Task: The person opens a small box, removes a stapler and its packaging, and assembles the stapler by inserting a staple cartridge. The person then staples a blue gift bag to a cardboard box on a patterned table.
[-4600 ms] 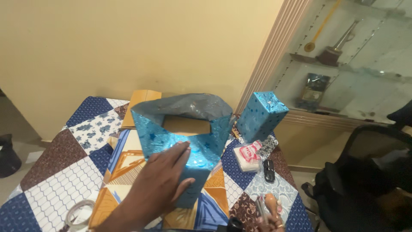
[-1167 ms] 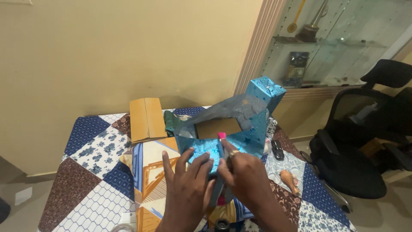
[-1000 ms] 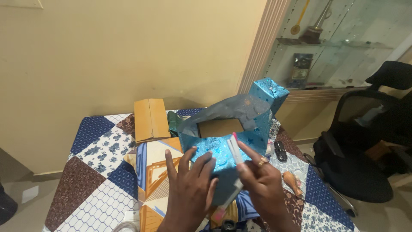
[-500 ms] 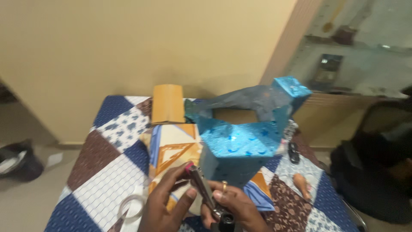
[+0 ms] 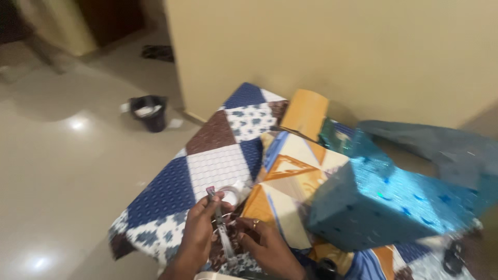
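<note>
My left hand [image 5: 198, 231] and my right hand [image 5: 265, 250], which wears a ring, meet at the near edge of the table. Both grip a thin, pale stick-like tool [image 5: 224, 239] with a pink tip that points away from me. A white tape roll [image 5: 232, 193] lies on the patchwork tablecloth [image 5: 212, 166], just beyond my left fingertips. To the right, a box wrapped in shiny blue paper [image 5: 384, 207] rests on the table, with loose blue paper [image 5: 441, 148] trailing behind it.
A flat orange cardboard piece [image 5: 306, 110] lies at the far side of the table by the cream wall. An orange-and-white patterned sheet [image 5: 290, 176] lies under the blue box. A dark bin [image 5: 149, 111] stands on the glossy floor to the left.
The view has swung left and down toward the floor. My hands left the blue box and moved to the near left edge with the thin tool, beside the tape roll.
</note>
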